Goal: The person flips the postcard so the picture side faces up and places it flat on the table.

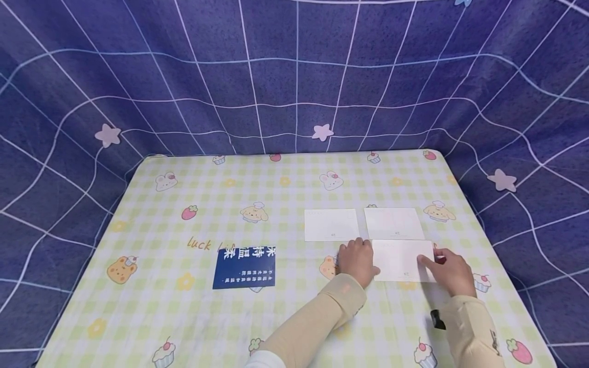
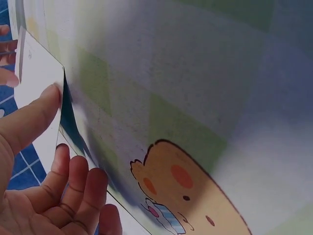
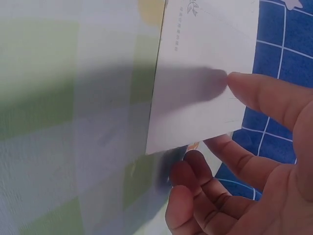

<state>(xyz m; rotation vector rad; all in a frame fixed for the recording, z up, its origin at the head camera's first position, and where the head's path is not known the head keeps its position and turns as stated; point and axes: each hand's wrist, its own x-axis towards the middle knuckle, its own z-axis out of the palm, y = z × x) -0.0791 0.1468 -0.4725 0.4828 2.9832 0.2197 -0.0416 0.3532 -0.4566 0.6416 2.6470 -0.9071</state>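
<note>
A white postcard with faint print lies between the two hands, slightly raised on the near side. My left hand pinches its left edge, thumb on top and fingers beneath. A dark blue-green underside of the postcard shows in the left wrist view. At the opposite edge, my right hand pinches the postcard, with the thumb on its white face and fingers below. Just beyond it, two more white postcards lie side by side on the table.
To the left lies a dark blue card with white characters that appear upside down. A green-checked tablecloth with cartoon prints covers the table. Behind and at both sides hangs a blue grid-patterned cloth.
</note>
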